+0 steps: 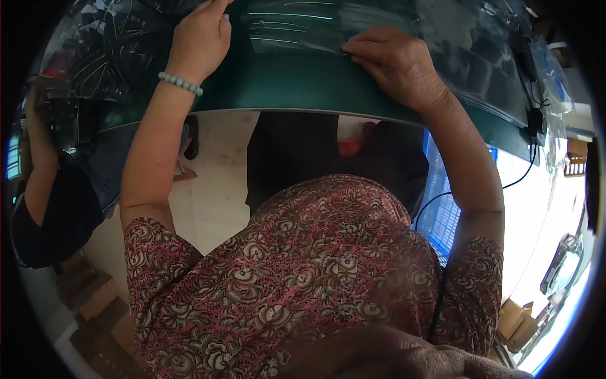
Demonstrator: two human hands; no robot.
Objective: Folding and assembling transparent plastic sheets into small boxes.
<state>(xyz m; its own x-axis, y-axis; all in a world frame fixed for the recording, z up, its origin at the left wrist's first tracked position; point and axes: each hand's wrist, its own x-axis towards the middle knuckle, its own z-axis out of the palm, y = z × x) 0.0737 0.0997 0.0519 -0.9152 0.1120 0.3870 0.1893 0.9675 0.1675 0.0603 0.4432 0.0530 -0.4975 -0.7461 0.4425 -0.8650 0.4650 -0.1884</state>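
Note:
My right hand [401, 66] is closed in a pinch at the near right corner of a clear plastic bag or sheet [293, 31], which lies on the green tabletop [297, 85]. Glare streaks run across the plastic. Farther up on the left, my left hand [203, 39] reaches to the top edge of the view. Its fingers are bent together and their tips are cut off, so whatever they hold is hidden. A pale green bead bracelet [181, 83] circles my left wrist.
Dark items in clear plastic [113, 54] lie at the left; more clear plastic [483, 69] covers the table's right. A black cable [527, 170] hangs off the right edge above a blue crate [440, 208]. Another person's arm [41, 151] is at far left. Cardboard boxes [514, 322] stand lower right.

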